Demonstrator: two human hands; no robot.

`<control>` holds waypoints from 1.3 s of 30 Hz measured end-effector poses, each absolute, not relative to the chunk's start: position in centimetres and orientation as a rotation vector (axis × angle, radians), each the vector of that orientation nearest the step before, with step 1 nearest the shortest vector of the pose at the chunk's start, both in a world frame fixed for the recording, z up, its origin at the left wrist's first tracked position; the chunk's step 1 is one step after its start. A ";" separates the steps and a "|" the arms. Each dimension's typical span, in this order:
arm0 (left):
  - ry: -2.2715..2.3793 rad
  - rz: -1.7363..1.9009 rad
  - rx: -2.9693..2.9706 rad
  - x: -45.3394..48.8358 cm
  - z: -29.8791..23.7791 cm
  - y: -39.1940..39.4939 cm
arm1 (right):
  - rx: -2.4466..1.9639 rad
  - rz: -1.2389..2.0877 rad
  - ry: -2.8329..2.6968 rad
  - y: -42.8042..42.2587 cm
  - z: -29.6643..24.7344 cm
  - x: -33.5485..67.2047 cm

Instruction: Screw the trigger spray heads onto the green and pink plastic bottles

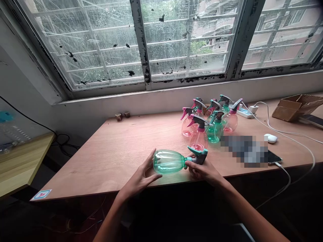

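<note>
A clear green spray bottle (168, 162) lies sideways in the air above the table's front edge, its base to the left and its teal and grey trigger head to the right. My right hand (199, 169) is closed round its neck, just under the head. Around the base end is my left hand (141, 173), thumb and fingers spread apart; whether they touch the plastic I cannot tell. Behind my right hand stands a cluster of upright spray bottles, among them a pink one (198, 138) and a green one (214, 131).
At right on the wooden table (121, 144) are a phone (274, 157) with a cable, a white earbud case (271, 138), a power strip (246, 113) and an open cardboard box (290, 107). Two small blocks (118, 117) sit by the wall. White cables cross the right side.
</note>
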State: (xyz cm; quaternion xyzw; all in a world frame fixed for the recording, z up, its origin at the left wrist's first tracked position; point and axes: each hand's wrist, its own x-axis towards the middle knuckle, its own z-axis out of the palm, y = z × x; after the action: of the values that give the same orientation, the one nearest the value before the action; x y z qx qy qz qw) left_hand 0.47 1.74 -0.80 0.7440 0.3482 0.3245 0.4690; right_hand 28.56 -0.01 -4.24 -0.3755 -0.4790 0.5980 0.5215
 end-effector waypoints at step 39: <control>0.765 1.151 1.304 4.1 -0.2 -1.1 | -0.763 0.610 -1.897 -3.4 -3.9 28.9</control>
State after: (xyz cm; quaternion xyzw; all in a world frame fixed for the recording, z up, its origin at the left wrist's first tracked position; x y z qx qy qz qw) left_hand 4.07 -1.09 -0.17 0.5583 0.3273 0.4928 0.5817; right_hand 28.87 -3.37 -3.95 -0.3131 -0.7785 0.2505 0.4829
